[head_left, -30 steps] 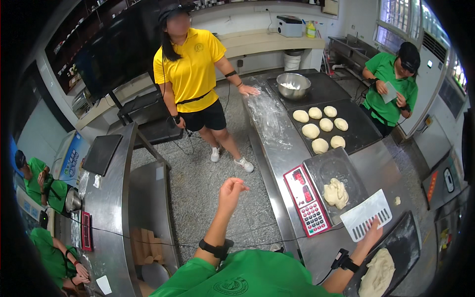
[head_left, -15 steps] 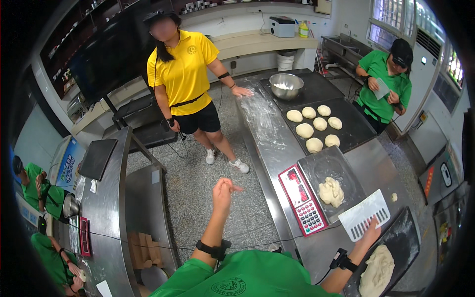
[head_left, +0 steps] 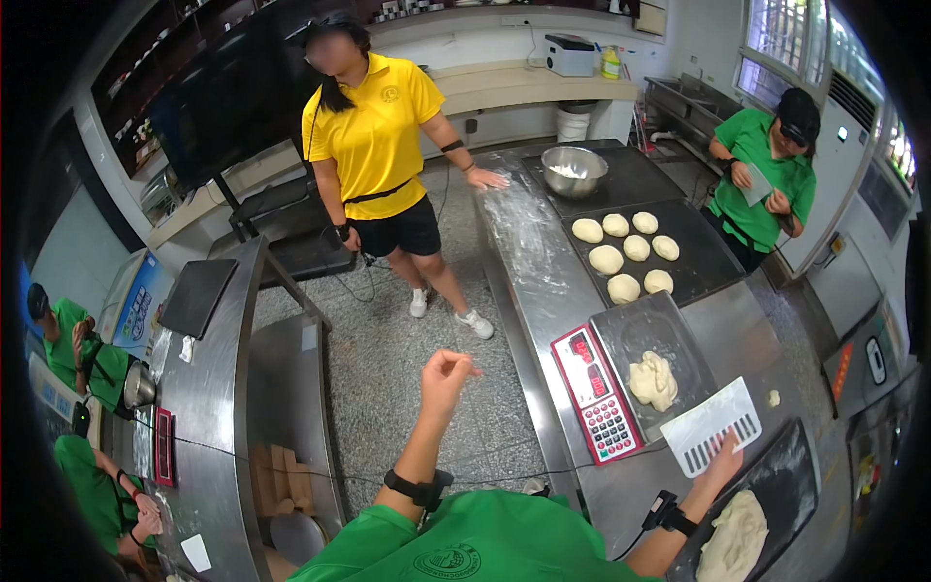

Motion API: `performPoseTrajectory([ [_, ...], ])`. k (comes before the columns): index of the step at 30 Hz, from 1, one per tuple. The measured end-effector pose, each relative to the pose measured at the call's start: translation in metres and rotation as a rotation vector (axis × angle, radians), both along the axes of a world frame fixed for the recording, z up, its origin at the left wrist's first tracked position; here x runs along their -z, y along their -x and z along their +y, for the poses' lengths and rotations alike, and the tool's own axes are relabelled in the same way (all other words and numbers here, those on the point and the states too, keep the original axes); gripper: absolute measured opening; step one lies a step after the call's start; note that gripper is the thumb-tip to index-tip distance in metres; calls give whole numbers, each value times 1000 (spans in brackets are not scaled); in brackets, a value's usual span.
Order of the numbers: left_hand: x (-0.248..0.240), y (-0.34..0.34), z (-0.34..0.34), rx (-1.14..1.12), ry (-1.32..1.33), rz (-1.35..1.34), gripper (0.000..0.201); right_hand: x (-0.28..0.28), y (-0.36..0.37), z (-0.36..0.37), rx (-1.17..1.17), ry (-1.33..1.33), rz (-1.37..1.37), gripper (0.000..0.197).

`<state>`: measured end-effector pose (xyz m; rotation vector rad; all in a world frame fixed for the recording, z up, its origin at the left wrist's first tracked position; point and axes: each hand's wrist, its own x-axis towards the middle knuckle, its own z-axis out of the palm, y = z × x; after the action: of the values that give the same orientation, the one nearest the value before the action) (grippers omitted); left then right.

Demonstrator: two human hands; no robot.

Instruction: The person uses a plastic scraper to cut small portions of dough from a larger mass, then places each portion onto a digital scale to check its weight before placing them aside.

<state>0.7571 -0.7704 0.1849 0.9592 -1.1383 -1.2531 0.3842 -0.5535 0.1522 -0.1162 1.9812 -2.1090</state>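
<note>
My left hand point(head_left: 447, 380) is raised over the floor gap between the tables, its fingers curled into a pinch. Whatever it may hold is too small to make out. Held in my right hand point(head_left: 725, 464) is a white dough scraper point(head_left: 706, 419) with a row of dark slots, above the near end of the steel table. Beside it, a lump of dough point(head_left: 653, 379) rests on the plate of a red-framed digital scale point(head_left: 603, 412). A larger mass of dough point(head_left: 734, 538) lies on a dark floured tray point(head_left: 787, 475) below my right hand.
Several round dough balls point(head_left: 607, 259) sit on a black tray point(head_left: 700, 274), near a metal bowl point(head_left: 573, 171). A person in yellow point(head_left: 383, 126) leans on the floured steel table point(head_left: 531, 242). Others in green work at right point(head_left: 771, 170) and left point(head_left: 87, 354). A cable crosses the floor.
The view has shifted slightly, moving the scene a little. My left hand's pointing finger has drawn in toward the thumb. My right hand still grips the scraper.
</note>
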Motion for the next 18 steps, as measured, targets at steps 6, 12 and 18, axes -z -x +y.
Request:
performPoseTrajectory([
  [6,24,-23,-7,169,-19,52,7,8,2,-2,1,-23,-15,32],
  [12,2,-2,3,76,76,116,9,3,-3,-4,18,0,-32,27],
  [18,7,-9,2,151,-48,55,12,3,-3,-2,21,-8,-32,27],
])
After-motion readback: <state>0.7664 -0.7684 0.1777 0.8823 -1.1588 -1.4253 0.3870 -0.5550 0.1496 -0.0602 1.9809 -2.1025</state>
